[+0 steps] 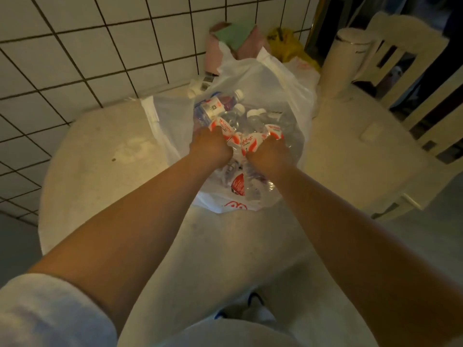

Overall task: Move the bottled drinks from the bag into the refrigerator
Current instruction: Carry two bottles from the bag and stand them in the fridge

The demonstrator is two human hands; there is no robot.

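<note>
both hands down in the bag, each closed on a bottle

the white plastic bag [270,78] sits open on the pale counter [100,151] against the tiled wall, heaped with clear bottled drinks [253,118] with white caps and red-and-white labels. the left hand [210,146] has its grip curled round a labelled bottle [223,124], and the right hand [269,152] grips another bottle [275,130] just beside it; the fingers themselves are hidden among the bottles. full bottles will likely be heavy for their size, with thin walls that dent under a squeeze and smooth film labels that may slip. taking each round the labelled middle or the stiffer neck under the cap looks safest. the bag is soft and will sag as bottles lift out. no refrigerator shows.
</note>
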